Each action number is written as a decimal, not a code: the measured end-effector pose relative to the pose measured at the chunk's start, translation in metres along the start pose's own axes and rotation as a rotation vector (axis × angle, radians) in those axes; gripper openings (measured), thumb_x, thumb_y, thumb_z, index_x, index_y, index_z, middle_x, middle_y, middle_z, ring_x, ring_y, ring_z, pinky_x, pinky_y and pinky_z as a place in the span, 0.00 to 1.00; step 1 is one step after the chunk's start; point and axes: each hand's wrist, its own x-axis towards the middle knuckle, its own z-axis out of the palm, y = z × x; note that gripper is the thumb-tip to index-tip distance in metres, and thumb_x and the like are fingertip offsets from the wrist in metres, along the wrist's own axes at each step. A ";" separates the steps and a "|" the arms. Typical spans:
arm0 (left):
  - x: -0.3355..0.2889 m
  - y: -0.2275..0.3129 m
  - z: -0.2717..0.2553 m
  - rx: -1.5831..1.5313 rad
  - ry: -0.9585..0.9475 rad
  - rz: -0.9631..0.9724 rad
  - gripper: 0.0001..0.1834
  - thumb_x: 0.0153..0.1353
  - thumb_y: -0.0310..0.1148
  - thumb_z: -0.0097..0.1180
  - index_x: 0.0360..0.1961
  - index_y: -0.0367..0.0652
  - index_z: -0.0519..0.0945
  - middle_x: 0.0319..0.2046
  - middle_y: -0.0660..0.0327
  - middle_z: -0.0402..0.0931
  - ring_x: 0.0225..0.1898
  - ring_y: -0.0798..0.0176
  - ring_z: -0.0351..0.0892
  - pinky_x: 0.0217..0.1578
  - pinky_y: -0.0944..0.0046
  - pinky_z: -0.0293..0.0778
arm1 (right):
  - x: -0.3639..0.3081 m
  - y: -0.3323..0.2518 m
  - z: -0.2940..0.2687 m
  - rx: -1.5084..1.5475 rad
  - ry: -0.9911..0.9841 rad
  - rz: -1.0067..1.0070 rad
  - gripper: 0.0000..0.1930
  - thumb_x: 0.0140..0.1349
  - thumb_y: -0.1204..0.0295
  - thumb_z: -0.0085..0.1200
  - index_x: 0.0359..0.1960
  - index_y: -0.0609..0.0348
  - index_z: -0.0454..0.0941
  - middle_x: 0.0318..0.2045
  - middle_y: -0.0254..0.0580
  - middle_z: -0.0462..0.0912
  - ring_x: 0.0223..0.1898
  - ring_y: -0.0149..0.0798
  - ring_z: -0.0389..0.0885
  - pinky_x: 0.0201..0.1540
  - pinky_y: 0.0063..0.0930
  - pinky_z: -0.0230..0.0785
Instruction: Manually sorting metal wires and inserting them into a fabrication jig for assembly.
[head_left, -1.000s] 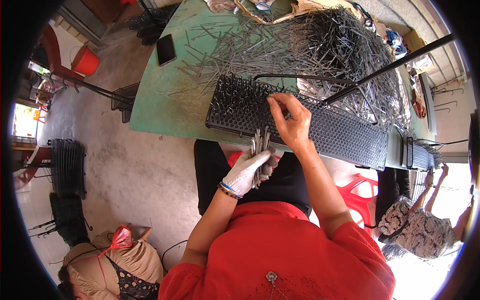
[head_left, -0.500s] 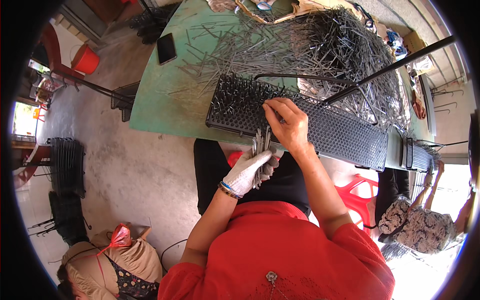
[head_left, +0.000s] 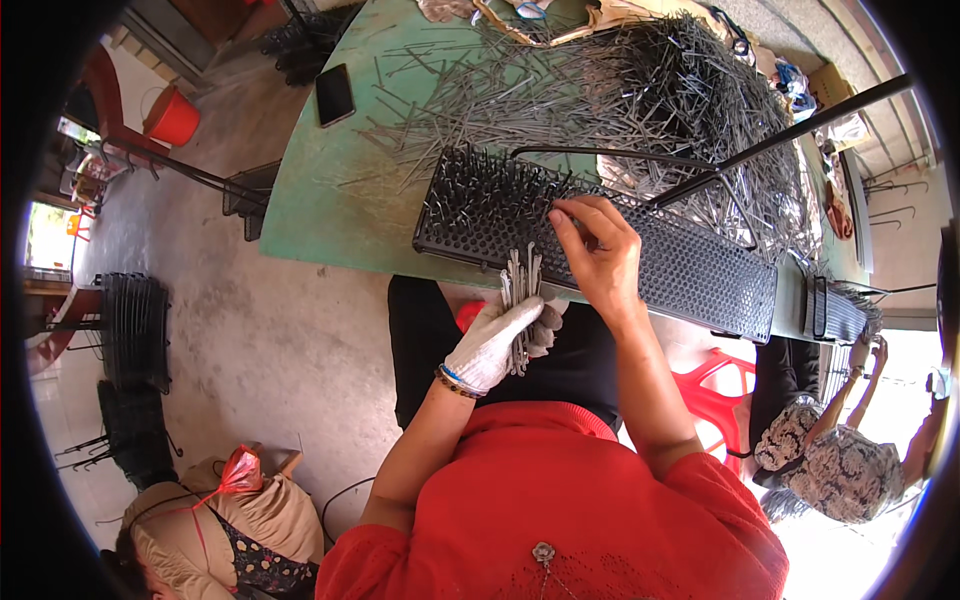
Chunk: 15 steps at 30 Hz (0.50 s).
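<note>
My left hand (head_left: 495, 345), in a white knit glove, is closed around a bundle of thin grey metal rods (head_left: 519, 275) whose tops stick up just below the table edge. A long black perforated rack (head_left: 690, 275) lies along that edge. Its left part is packed with upright dark rods (head_left: 485, 200), while its right part shows bare holes. My bare right hand (head_left: 603, 250) hovers over the rack, at the border between the filled and bare holes. Its thumb and forefinger are pinched together; what they hold, if anything, is too small to make out.
Loose rods (head_left: 690, 100) are heaped across the green table (head_left: 310, 210) behind the rack. A black phone (head_left: 334, 96) lies at the far left. A black metal bar (head_left: 800, 125) slants over the heap. To the right, another person (head_left: 840, 460) works beside a red stool (head_left: 715, 385).
My right hand has shifted right and slightly down, away from the standing rods. My left hand keeps its grip on the bundle, almost unmoved. The person at the right has shifted their hands.
</note>
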 end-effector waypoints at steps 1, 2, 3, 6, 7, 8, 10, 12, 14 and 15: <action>-0.001 0.002 0.002 0.000 -0.001 -0.001 0.12 0.68 0.37 0.51 0.44 0.39 0.77 0.30 0.62 0.81 0.26 0.71 0.80 0.25 0.73 0.76 | 0.000 0.000 -0.007 -0.001 -0.080 0.036 0.08 0.60 0.73 0.61 0.39 0.63 0.84 0.33 0.38 0.82 0.26 0.26 0.75 0.27 0.18 0.66; -0.002 0.003 0.003 -0.003 -0.005 0.002 0.12 0.68 0.36 0.51 0.44 0.39 0.77 0.31 0.62 0.81 0.27 0.71 0.80 0.26 0.72 0.76 | -0.003 0.000 -0.010 -0.001 -0.079 0.037 0.08 0.60 0.73 0.61 0.39 0.63 0.84 0.33 0.38 0.82 0.26 0.26 0.75 0.27 0.18 0.66; -0.004 0.005 0.005 -0.007 -0.010 0.005 0.12 0.68 0.36 0.50 0.44 0.39 0.77 0.31 0.62 0.81 0.28 0.70 0.80 0.27 0.72 0.76 | -0.007 0.000 -0.012 0.020 -0.183 0.129 0.09 0.60 0.71 0.62 0.38 0.63 0.84 0.32 0.37 0.82 0.26 0.25 0.75 0.28 0.18 0.66; -0.005 0.010 0.014 0.048 -0.029 0.003 0.12 0.69 0.36 0.50 0.44 0.40 0.78 0.32 0.63 0.80 0.28 0.71 0.79 0.27 0.72 0.76 | -0.016 0.015 -0.010 0.136 -0.274 0.222 0.11 0.58 0.69 0.65 0.36 0.65 0.84 0.27 0.37 0.83 0.21 0.26 0.73 0.26 0.21 0.67; -0.005 0.009 0.015 0.050 -0.028 0.004 0.12 0.69 0.36 0.50 0.44 0.40 0.78 0.32 0.63 0.80 0.28 0.71 0.79 0.27 0.72 0.76 | -0.018 0.017 -0.010 0.250 -0.285 0.313 0.11 0.59 0.68 0.64 0.36 0.65 0.84 0.26 0.36 0.83 0.21 0.25 0.72 0.26 0.21 0.67; -0.005 0.008 0.016 0.059 -0.025 -0.011 0.11 0.69 0.36 0.50 0.44 0.40 0.78 0.32 0.63 0.80 0.27 0.72 0.79 0.28 0.73 0.76 | -0.018 0.018 -0.009 0.364 -0.296 0.404 0.12 0.59 0.68 0.63 0.36 0.66 0.84 0.26 0.35 0.84 0.21 0.24 0.71 0.26 0.20 0.66; -0.004 0.006 0.015 0.068 -0.020 -0.024 0.11 0.69 0.36 0.50 0.44 0.41 0.78 0.33 0.64 0.80 0.27 0.73 0.78 0.28 0.73 0.76 | -0.013 0.015 -0.011 0.389 -0.241 0.431 0.11 0.60 0.69 0.62 0.36 0.67 0.83 0.26 0.34 0.84 0.23 0.22 0.73 0.26 0.18 0.67; -0.002 0.002 0.010 0.018 0.015 -0.069 0.11 0.68 0.37 0.51 0.44 0.42 0.78 0.31 0.64 0.80 0.25 0.75 0.76 0.25 0.74 0.74 | -0.003 0.005 -0.015 0.435 -0.145 0.524 0.09 0.60 0.71 0.63 0.37 0.66 0.83 0.26 0.32 0.83 0.25 0.21 0.75 0.27 0.16 0.68; 0.004 -0.007 -0.004 -0.012 0.003 -0.073 0.11 0.68 0.37 0.51 0.44 0.42 0.78 0.30 0.64 0.80 0.24 0.76 0.75 0.23 0.75 0.73 | 0.002 -0.004 -0.007 0.482 -0.106 0.509 0.08 0.60 0.73 0.62 0.38 0.65 0.83 0.26 0.30 0.82 0.26 0.20 0.75 0.28 0.15 0.69; 0.005 -0.011 -0.010 -0.043 -0.011 -0.079 0.11 0.68 0.38 0.52 0.44 0.42 0.78 0.29 0.64 0.80 0.23 0.77 0.75 0.21 0.75 0.71 | 0.001 -0.006 0.000 0.476 -0.036 0.381 0.08 0.62 0.74 0.60 0.40 0.65 0.82 0.29 0.33 0.83 0.28 0.21 0.77 0.28 0.15 0.70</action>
